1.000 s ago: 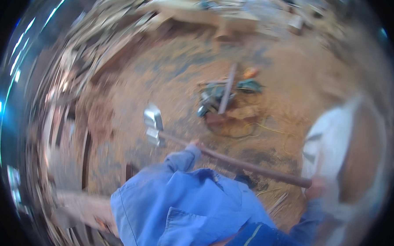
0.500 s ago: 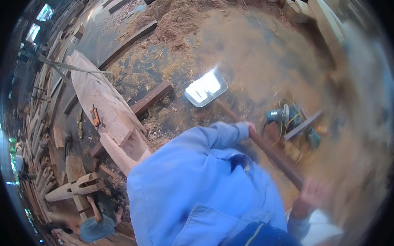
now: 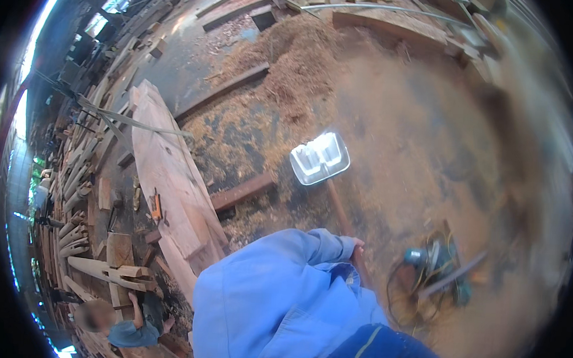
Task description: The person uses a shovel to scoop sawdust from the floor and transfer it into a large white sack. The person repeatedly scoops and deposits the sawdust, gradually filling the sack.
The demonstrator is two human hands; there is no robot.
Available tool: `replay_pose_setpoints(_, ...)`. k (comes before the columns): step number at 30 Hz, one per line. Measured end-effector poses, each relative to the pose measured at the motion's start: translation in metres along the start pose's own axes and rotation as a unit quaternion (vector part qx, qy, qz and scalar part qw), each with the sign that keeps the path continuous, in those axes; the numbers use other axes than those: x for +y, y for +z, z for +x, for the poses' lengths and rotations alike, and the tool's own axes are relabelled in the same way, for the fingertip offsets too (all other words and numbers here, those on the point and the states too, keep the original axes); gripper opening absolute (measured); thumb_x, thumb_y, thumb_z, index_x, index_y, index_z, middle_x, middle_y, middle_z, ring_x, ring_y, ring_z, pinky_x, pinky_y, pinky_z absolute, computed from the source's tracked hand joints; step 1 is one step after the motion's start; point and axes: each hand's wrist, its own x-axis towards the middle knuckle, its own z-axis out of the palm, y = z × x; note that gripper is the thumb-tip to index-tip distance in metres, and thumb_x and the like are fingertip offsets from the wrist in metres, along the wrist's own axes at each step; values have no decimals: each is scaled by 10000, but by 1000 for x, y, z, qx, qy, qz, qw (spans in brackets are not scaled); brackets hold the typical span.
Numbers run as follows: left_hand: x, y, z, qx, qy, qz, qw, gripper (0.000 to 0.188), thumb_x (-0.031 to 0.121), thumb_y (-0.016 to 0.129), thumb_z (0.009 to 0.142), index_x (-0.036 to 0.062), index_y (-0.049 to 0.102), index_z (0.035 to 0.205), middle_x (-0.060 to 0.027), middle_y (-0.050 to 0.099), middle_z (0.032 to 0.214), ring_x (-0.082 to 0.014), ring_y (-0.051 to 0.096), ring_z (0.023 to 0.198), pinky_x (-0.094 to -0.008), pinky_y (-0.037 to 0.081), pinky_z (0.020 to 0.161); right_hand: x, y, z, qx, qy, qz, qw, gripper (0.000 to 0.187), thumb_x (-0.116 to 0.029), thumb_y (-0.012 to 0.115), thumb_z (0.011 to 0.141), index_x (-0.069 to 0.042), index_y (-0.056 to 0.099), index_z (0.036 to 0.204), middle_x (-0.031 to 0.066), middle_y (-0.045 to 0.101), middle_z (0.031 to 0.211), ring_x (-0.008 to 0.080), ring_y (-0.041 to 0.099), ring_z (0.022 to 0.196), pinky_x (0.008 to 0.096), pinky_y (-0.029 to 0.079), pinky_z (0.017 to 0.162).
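My left hand [image 3: 359,243], mostly covered by its blue sleeve, is closed round the wooden handle of a shovel. The shovel [image 3: 320,159] has a shiny, rounded-square metal blade that lies out in front of me, at the edge of dusty ground strewn with shavings. Its brown handle [image 3: 338,207] slants from the blade back past my left hand, where my body hides the rest. My right hand is not in view.
At right lies a teal power tool [image 3: 446,263] with loose cords. A long, shaped timber [image 3: 171,174] with an orange tool [image 3: 157,206] on it stretches along the left. A shavings heap [image 3: 297,71] is ahead. At lower left, a person [image 3: 133,329] works among timbers.
The view has shifted, so the timber, power tool and shovel blade sit lower and further right. My right hand, seen earlier on the handle, has left the view. My left hand keeps its hold.
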Motion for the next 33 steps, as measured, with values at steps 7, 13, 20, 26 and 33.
replay_pose_setpoints(7,138,2,-55,-39,41,-171,984,298,288,629,759,87,494,585,-87,544,546,-295,570,553,-458,479,564,-147,-10,145,-89,48,287,953,391,-29,572,705,26,495,1084,94,602,890,191,594,739,293,478,665)
replay_pose_setpoints(13,291,-64,-52,-52,60,-121,989,321,203,572,787,96,448,511,-68,496,489,-274,532,499,-434,462,538,-275,17,252,-63,47,264,961,377,-22,574,700,27,509,1068,72,588,873,133,566,742,251,460,671)
replay_pose_setpoints(20,476,-157,-42,-4,33,-110,993,224,169,539,803,86,457,612,-60,473,503,-261,501,490,-422,440,516,-403,67,391,-71,58,276,957,258,-35,600,676,29,538,918,54,582,802,111,552,696,252,449,624)
replay_pose_setpoints(26,587,-193,-50,30,22,-53,998,237,138,573,787,70,459,590,-67,485,490,-276,514,476,-432,472,530,-499,80,458,-56,84,337,936,245,10,585,673,37,532,911,100,601,798,150,582,667,272,473,625)
replay_pose_setpoints(33,689,-193,-42,28,-14,-98,995,237,116,562,792,82,419,606,-16,423,472,-183,452,434,-418,466,543,-546,55,545,-76,102,435,891,305,52,615,637,25,491,913,83,532,695,173,560,602,301,466,519)
